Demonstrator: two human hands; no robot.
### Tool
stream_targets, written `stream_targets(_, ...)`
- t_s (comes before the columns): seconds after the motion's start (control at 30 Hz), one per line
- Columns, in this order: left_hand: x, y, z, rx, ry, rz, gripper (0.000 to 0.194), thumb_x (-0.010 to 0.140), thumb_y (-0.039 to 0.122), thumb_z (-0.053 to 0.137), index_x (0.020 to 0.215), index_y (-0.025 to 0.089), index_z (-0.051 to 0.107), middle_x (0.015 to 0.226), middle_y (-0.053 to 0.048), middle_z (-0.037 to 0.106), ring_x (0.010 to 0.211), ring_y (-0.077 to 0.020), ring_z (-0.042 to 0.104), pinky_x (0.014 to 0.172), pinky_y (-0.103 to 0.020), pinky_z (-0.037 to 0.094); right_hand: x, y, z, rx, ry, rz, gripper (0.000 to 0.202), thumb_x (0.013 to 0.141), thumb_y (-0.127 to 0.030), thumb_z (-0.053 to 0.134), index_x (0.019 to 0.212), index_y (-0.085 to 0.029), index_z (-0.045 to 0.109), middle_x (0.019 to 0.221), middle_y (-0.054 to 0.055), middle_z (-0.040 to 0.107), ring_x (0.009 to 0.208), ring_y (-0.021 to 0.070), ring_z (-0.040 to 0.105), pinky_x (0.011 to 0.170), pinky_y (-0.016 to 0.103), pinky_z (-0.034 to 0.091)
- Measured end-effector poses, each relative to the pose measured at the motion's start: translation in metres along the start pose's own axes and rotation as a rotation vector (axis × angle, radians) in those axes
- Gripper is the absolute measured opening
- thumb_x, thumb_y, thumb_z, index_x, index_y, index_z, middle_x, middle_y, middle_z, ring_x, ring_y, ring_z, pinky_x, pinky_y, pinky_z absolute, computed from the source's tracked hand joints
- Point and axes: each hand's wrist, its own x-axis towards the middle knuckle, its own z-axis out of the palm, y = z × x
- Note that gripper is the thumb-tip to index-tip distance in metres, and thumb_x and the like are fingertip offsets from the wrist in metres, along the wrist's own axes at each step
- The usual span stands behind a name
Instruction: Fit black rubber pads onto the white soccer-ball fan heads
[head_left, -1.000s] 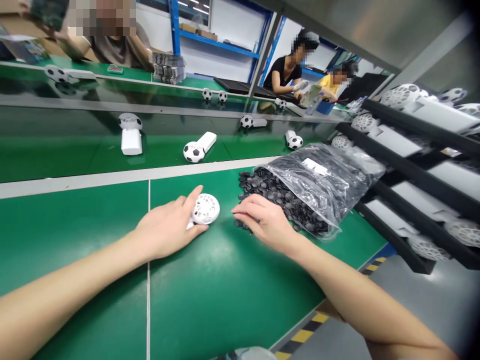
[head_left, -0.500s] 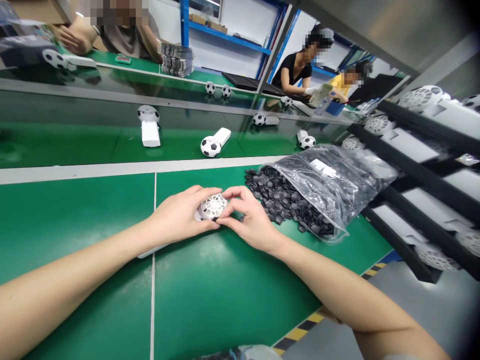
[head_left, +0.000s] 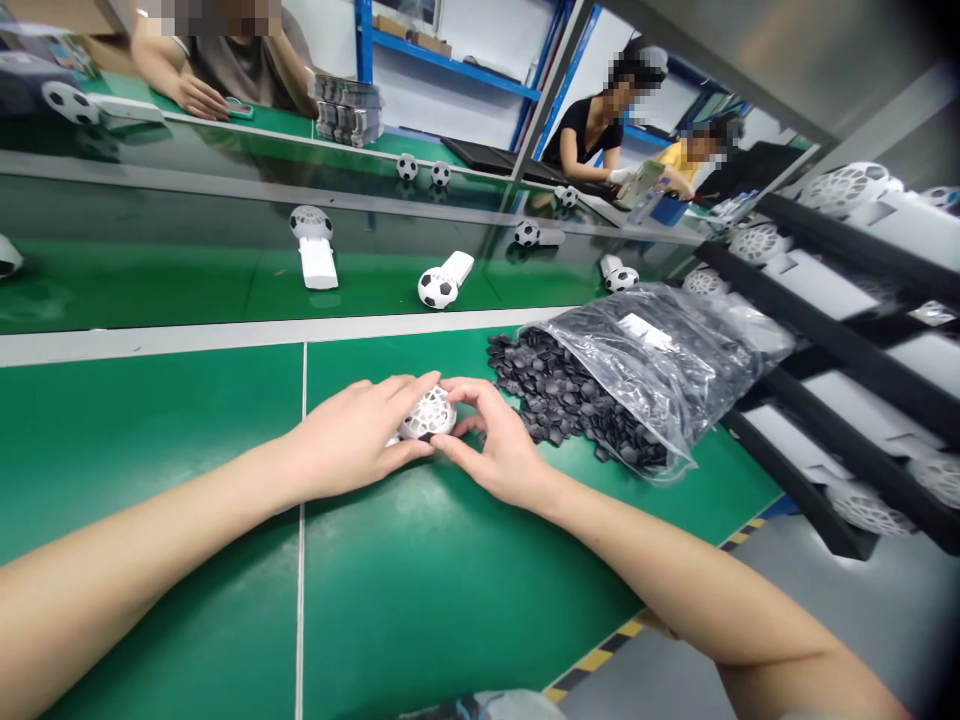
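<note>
Holding the white lattice ball (head_left: 429,414) over the green bench (head_left: 420,610), my left hand (head_left: 341,440) wraps one side, palm down; my right hand (head_left: 510,455) pinches the other, fingers bent (whether a piece hides there, I cannot tell). One dark patch shows; most openings look unfilled, with black pieces (head_left: 551,390) loose nearby.

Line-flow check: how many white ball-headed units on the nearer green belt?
5: cut-off unit, left edge; pale-headed unit, left of centre; central unit; farther unit, right of it; right-hand unit beyond clear plastic bag. Bag or black rack may hide more.
</note>
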Motion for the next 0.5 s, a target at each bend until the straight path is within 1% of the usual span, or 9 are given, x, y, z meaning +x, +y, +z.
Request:
stream_targets(0.07,0.001,0.001,-0.001,0.015,-0.011,0.006,0.059,0.086,0.044,0.043,0.136,0.018,0.026,0.135,-0.01,0.043,0.11,-0.0261,0.051,0.086,-0.036,0.04,-0.001,0.001,0.002,0.01,0.0,0.003,0.037,0.076,-0.02,0.059,0.109,-0.021,0.042,0.116,0.01,0.046,0.101,0.0184,0.051,0.068,0.027,0.054)
stream_targets(0.17,0.003,0.004,-0.003,0.037,-0.022,0.017,0.052,0.087,0.042,0.041,0.132,0.019,0.031,0.132,-0.01,0.047,0.111,-0.0262,0.051,0.085,-0.036,0.038,0.001,0.003,0.004,0.028,0.009,0.036,0.037,0.078,-0.021,0.058,0.111,-0.019,0.043,0.115,0.01,0.047,0.103,0.018,0.05,0.065,0.024,0.053)
stream_targets(0.23,0.004,0.005,-0.004,0.057,-0.018,0.023,0.049,0.087,0.043,0.041,0.131,0.021,0.033,0.13,-0.009,0.049,0.109,-0.0261,0.052,0.084,-0.036,0.037,0.004,0.004,-0.001,0.035,0.005,0.057,0.036,0.078,-0.023,0.059,0.111,-0.019,0.044,0.114,0.01,0.048,0.103,0.0176,0.05,0.065,0.024,0.052)
stream_targets(0.3,0.005,0.005,-0.005,0.072,-0.008,0.009,0.051,0.086,0.046,0.041,0.131,0.022,0.034,0.129,-0.008,0.05,0.106,-0.0263,0.053,0.084,-0.037,0.037,0.005,0.005,-0.014,-0.009,-0.036,0.038,0.031,0.079,-0.024,0.059,0.107,-0.019,0.048,0.109,0.008,0.053,0.1,0.0165,0.052,0.068,0.025,0.052)
stream_targets(0.33,0.005,0.005,-0.004,0.071,-0.006,-0.007,0.054,0.085,0.048,0.042,0.132,0.022,0.033,0.129,-0.007,0.051,0.105,-0.0265,0.053,0.084,-0.037,0.037,0.005,0.005,-0.022,-0.068,-0.072,0.011,0.025,0.08,-0.025,0.058,0.104,-0.019,0.051,0.105,0.007,0.055,0.096,0.0159,0.053,0.071,0.027,0.051)
stream_targets(0.4,0.005,0.002,-0.003,0.045,-0.01,-0.046,0.06,0.082,0.052,0.043,0.134,0.024,0.031,0.128,-0.006,0.052,0.105,-0.0268,0.053,0.085,-0.037,0.038,0.0,0.006,-0.038,-0.262,-0.16,-0.055,0.013,0.083,-0.026,0.056,0.094,-0.019,0.059,0.095,0.005,0.06,0.09,0.0158,0.055,0.077,0.031,0.048)
stream_targets(0.43,0.006,0.001,-0.003,0.025,-0.013,-0.062,0.064,0.081,0.054,0.044,0.135,0.025,0.03,0.128,-0.006,0.051,0.106,-0.027,0.053,0.086,-0.037,0.038,-0.004,0.007,-0.045,-0.384,-0.206,-0.089,0.012,0.084,-0.026,0.055,0.091,-0.019,0.061,0.091,0.004,0.062,0.087,0.0165,0.055,0.078,0.033,0.047)
stream_targets(0.5,0.006,-0.003,-0.002,-0.01,-0.013,-0.074,0.068,0.078,0.056,0.047,0.136,0.026,0.029,0.13,-0.005,0.05,0.108,-0.0273,0.052,0.087,-0.036,0.039,-0.014,0.009,-0.053,-0.623,-0.279,-0.151,0.014,0.085,-0.026,0.054,0.091,-0.018,0.064,0.087,0.006,0.064,0.083,0.0184,0.053,0.076,0.034,0.046)
